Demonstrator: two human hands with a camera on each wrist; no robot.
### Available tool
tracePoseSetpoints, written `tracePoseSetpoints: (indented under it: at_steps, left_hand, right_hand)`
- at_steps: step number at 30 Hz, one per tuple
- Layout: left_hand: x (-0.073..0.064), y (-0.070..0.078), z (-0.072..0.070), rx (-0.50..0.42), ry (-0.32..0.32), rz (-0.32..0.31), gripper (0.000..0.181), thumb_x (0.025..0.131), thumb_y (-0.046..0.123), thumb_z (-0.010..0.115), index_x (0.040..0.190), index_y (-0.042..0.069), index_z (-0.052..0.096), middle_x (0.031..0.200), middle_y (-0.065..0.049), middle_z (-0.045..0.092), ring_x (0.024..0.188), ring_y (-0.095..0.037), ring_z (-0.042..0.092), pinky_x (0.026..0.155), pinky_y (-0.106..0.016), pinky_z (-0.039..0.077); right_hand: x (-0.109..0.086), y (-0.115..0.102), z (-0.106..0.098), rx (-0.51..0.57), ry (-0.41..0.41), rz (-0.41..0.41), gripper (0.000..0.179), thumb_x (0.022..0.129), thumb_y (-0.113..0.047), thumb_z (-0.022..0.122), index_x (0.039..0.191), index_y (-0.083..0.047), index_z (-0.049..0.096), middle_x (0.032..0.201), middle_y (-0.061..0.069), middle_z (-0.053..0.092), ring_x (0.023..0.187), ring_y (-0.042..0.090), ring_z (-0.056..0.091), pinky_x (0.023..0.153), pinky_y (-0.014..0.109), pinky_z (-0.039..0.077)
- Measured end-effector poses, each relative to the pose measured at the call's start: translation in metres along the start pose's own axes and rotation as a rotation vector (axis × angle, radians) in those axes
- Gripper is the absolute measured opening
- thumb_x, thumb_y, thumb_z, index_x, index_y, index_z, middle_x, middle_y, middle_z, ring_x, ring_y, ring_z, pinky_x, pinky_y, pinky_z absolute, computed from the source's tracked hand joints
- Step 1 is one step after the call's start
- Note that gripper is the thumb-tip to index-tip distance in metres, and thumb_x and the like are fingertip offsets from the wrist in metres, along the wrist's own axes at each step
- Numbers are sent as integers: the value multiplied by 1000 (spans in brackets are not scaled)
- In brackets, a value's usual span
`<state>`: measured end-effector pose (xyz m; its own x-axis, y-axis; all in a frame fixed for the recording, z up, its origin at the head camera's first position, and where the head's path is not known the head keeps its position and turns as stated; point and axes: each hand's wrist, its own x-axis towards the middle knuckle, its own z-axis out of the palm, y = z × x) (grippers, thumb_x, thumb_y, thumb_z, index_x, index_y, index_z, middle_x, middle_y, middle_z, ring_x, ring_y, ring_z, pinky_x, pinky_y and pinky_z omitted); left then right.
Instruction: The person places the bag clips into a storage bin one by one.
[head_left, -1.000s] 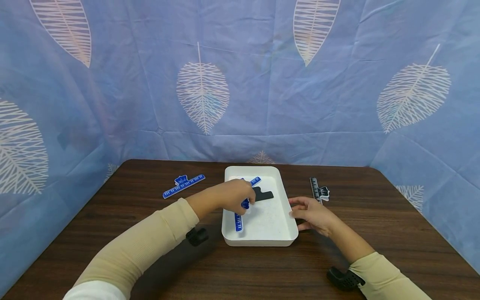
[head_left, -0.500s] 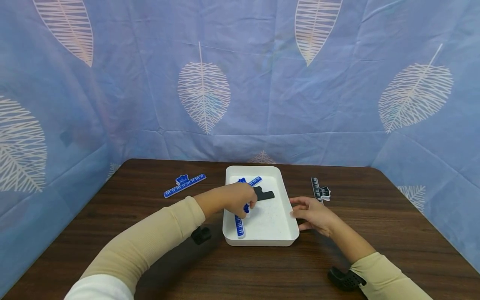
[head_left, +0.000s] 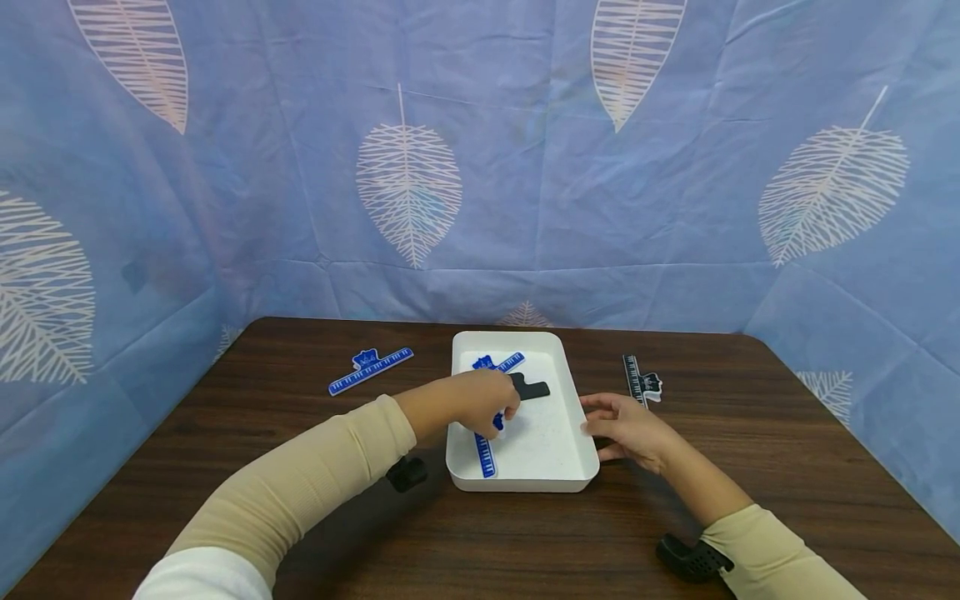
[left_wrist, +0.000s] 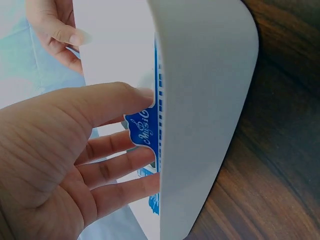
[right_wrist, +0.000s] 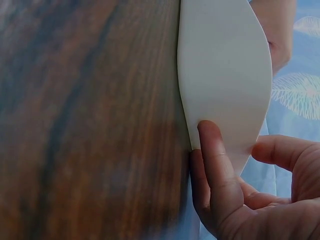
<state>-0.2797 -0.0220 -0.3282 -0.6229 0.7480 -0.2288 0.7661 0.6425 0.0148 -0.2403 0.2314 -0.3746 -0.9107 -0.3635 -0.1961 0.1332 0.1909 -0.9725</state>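
Note:
My left hand point(head_left: 483, 402) reaches into the white tray point(head_left: 551, 458) and holds a blue clip point(head_left: 485, 457) with a piano-key strip. Seen from the left wrist, the thumb and fingers sit around its handle, lettered "Music" point(left_wrist: 142, 129), beside the tray's wall. A second blue clip point(head_left: 512, 362) and a black clip point(head_left: 532, 389) lie further back in the tray, partly hidden by this hand. My right hand point(head_left: 630, 432) grips the tray's right side; the right wrist view shows its thumb at the rim and fingers against the outer wall.
Another blue clip point(head_left: 371, 371) lies on the dark wooden table point(head_left: 465, 542), left of the tray. To the right, just behind my right hand, is a black piano-key clip point(head_left: 642, 383). A blue leaf-patterned cloth point(head_left: 480, 208) hangs behind the table.
My left hand has shifted slightly right with the blue clip, whose near end has swung right and towards the tray's front. The right hand stays at the tray.

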Motion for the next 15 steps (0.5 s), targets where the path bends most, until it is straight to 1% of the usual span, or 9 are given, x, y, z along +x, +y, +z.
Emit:
tracePoseSetpoints:
  at_steps: [8,15]
  left_hand:
    - [-1,0,-4,8,-11,-27,25,83,26,79,105,15,71,95,5,64,82,-9,55,75,-23,48]
    - [-3,1,-6,13,-13,-32,29,84,27,78,110,16,71,101,3,65,85,-9,55,81,-24,50]
  right_hand:
    - [1,1,0,2,5,-4,63,92,1,57,144,14,24,122,30,54,95,28,66,74,45,57]
    - [1,1,1,-2,5,-4,63,92,1,58,144,14,25,122,30,54,95,27,66,74,44,57]
